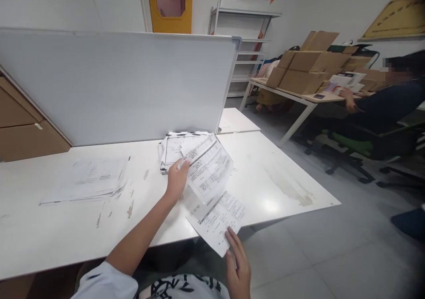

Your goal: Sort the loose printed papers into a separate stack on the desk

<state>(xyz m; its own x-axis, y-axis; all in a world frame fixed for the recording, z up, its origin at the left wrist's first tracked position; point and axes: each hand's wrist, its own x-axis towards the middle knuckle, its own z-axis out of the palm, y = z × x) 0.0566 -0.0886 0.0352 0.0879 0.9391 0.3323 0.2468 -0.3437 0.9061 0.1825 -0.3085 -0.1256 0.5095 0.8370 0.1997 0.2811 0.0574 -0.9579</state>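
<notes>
White printed paper sheets are the objects being handled, shown above the near edge of a white-topped table [252, 175]. An upper white sheet with dense black print and ruled boxes [212, 170] is raised at a slant, partly in front of a thick stack of black-marked white papers [172, 153]. A lower white sheet with rows of black print [219, 221] lies below it, its near corner projecting past the table edge. A second, flatter pile of white papers [99, 175] rests on the table to the left, well apart.

Step in hand: judged from the posture, single sheets are being separated or looked over. Next move: it would call for a secure hold on the lower sheet's free edge, with the upper sheet kept clear so that the two do not drag on each other.

Hands: the left hand [177, 179] is closed in a pinch, thumb uppermost, on the near-left edge of the upper sheet; whether further sheets are caught in the same grip cannot be told. The right hand [239, 263] is partly open, its fingers at the right edge of the lower sheet and its thumb a narrow gap below them; whether it grips the paper or merely touches it cannot be told.
</notes>
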